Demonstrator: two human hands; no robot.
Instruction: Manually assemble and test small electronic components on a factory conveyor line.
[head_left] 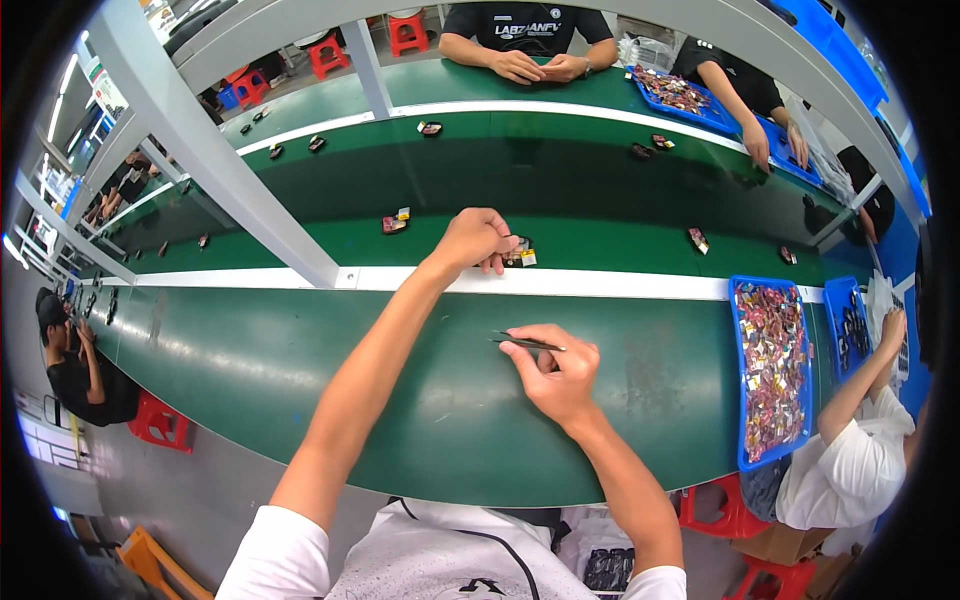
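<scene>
My left hand reaches over the white rail to the green belt, its fingers curled onto a small dark part with a yellow-and-white tag. The fingers partly hide that part. Lower down, above the near green worktop, my right hand pinches dark tweezers. The tweezer tips point left and touch nothing.
Similar tagged parts lie spaced along the belt. A blue tray of small reddish pieces stands to the right. A grey post rises at left. Co-workers sit across, at far left and at right, one with a hand at the belt.
</scene>
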